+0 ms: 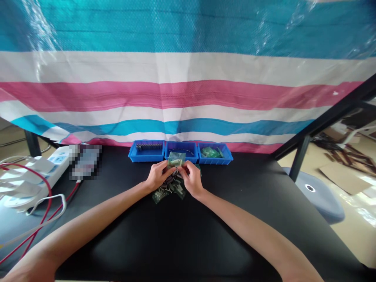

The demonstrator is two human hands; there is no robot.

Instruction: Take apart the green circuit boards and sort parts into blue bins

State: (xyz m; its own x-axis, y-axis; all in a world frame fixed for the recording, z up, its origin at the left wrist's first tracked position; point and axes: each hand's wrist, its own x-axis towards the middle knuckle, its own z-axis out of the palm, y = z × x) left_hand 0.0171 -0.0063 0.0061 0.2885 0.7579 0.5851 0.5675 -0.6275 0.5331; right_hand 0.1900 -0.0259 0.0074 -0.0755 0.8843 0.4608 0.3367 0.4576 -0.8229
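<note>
Between them, my left hand (158, 175) and my right hand (192, 179) pinch a small clear greenish plastic bag (176, 157), fingers closed on its near edge. Small pale parts show inside it; their kind is too small to tell. Below the hands lies a pile of similar small bags and metal parts (176, 187) on the black table (164, 235). Just beyond the held bag stands the middle blue bin (192, 159), with thin dark rod-like pieces in it, partly hidden by the bag.
The left blue bin (147, 157) holds a row of small metal cylinders. Green bags fill the right blue bin (216, 160). At left are a white power strip (55, 166), red and white cables and a blurred device (86, 160). A striped sheet (176, 94) hangs behind; a grey stool (320, 199) stands right.
</note>
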